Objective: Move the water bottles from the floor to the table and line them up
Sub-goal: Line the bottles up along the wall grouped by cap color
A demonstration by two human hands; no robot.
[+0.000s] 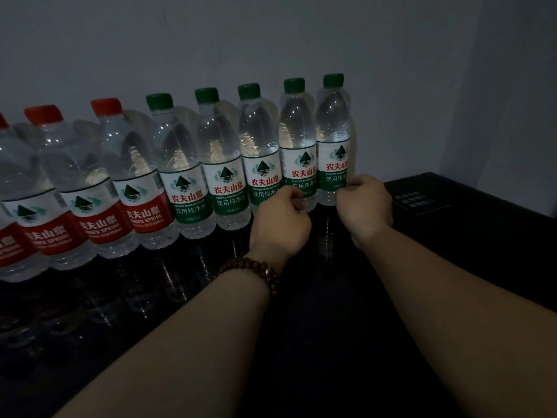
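Head view: the water bottles stand upright in one row on the dark glossy table (325,312), against the wall (271,40). The rightmost green-capped bottle (333,140) ends the row. Four more green-capped bottles (221,164) stand to its left, then the red-capped bottles (132,176). The right hand (364,203) is curled into a loose fist just in front of its label. The left hand (280,218), above a bead bracelet (256,270), is curled just left of it. Neither hand wraps a bottle, and I cannot tell whether the fingertips touch one. A black box (437,194) lies to its right.

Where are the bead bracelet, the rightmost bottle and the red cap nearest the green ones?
bead bracelet (253,268): head view, beads on the wrist.
rightmost bottle (333,125): head view, clear upper body.
red cap (106,106): head view, cap's side.
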